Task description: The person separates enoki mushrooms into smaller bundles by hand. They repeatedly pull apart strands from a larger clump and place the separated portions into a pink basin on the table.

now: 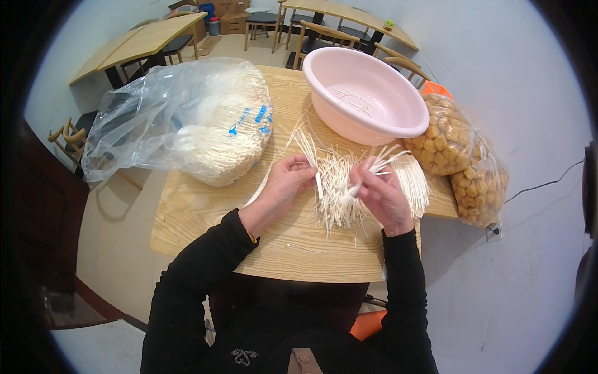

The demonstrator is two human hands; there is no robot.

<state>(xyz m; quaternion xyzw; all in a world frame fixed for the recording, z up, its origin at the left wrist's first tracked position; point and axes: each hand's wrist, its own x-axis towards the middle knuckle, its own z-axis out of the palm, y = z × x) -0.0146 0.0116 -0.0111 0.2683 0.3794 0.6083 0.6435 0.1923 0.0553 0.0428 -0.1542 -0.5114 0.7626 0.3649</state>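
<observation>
Pinched between the thumb and fingers of my left hand (290,176) is a small bundle of enoki mushrooms (307,148). My right hand (380,191) grips another few white strands, slightly blurred. Between the hands lies a loose pile of enoki mushrooms (338,205) on the wooden table (275,252). A neater bunch of enoki (412,184) rests just right of my right hand, partly behind it. Beyond the pile stands a pink plastic basin (369,93) with a few strands at its bottom. At the left, a large clear plastic bag (224,121) full of enoki lies on its side.
Two clear bags of fried tofu puffs (479,187) sit at the table's right edge, one overhanging it, with an orange basket (438,89) behind. A single strand (306,248) lies near the front edge. More tables (154,39) and chairs stand farther back; a white wall is at the right.
</observation>
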